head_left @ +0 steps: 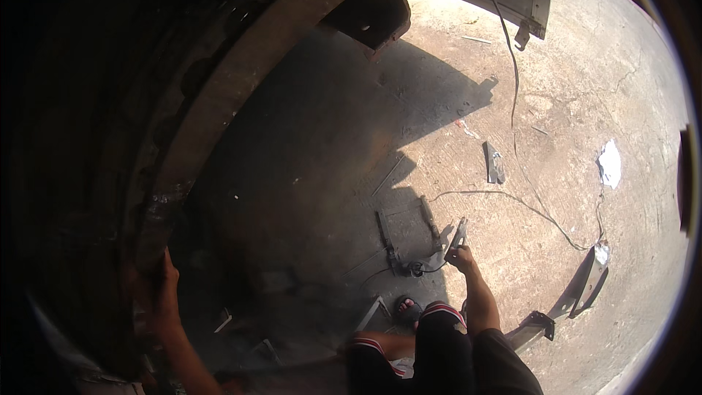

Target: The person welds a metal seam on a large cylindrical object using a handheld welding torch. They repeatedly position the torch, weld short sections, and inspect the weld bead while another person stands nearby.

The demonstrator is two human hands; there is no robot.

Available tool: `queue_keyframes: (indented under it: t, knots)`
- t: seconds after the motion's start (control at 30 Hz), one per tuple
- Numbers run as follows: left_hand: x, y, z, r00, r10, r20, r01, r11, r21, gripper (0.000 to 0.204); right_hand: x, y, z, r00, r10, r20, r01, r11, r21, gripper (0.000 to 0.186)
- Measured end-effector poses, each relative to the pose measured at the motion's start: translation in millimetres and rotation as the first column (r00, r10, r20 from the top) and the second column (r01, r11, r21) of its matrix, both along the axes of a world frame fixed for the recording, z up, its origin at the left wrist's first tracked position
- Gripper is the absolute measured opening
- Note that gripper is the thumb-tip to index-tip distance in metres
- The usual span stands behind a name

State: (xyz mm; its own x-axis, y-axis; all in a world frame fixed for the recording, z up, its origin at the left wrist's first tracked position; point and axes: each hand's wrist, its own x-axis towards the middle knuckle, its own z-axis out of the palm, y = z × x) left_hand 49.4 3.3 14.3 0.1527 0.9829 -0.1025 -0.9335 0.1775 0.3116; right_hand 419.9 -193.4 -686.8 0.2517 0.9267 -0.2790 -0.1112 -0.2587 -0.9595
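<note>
My right hand (461, 257) is closed on one end of a short, flat metal piece (458, 232), which points up and away over the ground. My left hand (162, 289) is at the far left, against the lower part of a long, curved-looking metal beam (212, 102). Deep shade hides most of its fingers, so their grip is unclear. Just below and left of my right hand, a dark tool with a cord (413, 268) lies on the ground beside thin metal bars (385, 238).
Sunlit concrete (570, 102) spreads to the right. A cable (512, 197) runs across it near an angled metal offcut (493, 162) and a white scrap (609, 164). Metal brackets (537, 325) lie at lower right. A box-shaped bracket (376, 18) juts from the beam's top end.
</note>
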Motion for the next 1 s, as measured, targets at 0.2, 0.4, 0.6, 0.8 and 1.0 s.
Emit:
queue_keyframes:
  t: [0.2,0.4,0.6,0.8,1.0]
  knots:
    - [9.0,11.4,-9.1,0.974,-0.15,-0.172,0.167,0.982,0.09,0.037,2.4,-40.0,161.7,0.794,-0.211,-0.57,0.132,0.975,-0.177,0.03]
    - [6.3,16.7,-25.7,0.962,-0.1,-0.253,0.159,0.961,0.224,0.04,-6.4,-82.5,354.9,0.872,-0.245,-0.425,0.24,0.969,-0.064,0.03]
    - [-0.4,12.0,-56.2,0.989,-0.146,-0.031,0.149,0.972,0.182,0.043,-2.1,-92.4,490.9,0.926,-0.187,-0.327,0.216,0.975,0.054,0.047]
    - [-0.7,4.0,-78.4,0.985,-0.145,0.097,0.123,0.972,0.2,0.048,0.6,-52.5,565.9,0.967,-0.235,-0.095,0.252,0.932,0.259,0.05]
    - [-8.8,22.6,-85.5,0.981,-0.153,0.121,0.125,0.969,0.211,0.053,9.6,1.2,614.8,0.638,-0.381,0.669,0.027,0.88,0.474,0.056]
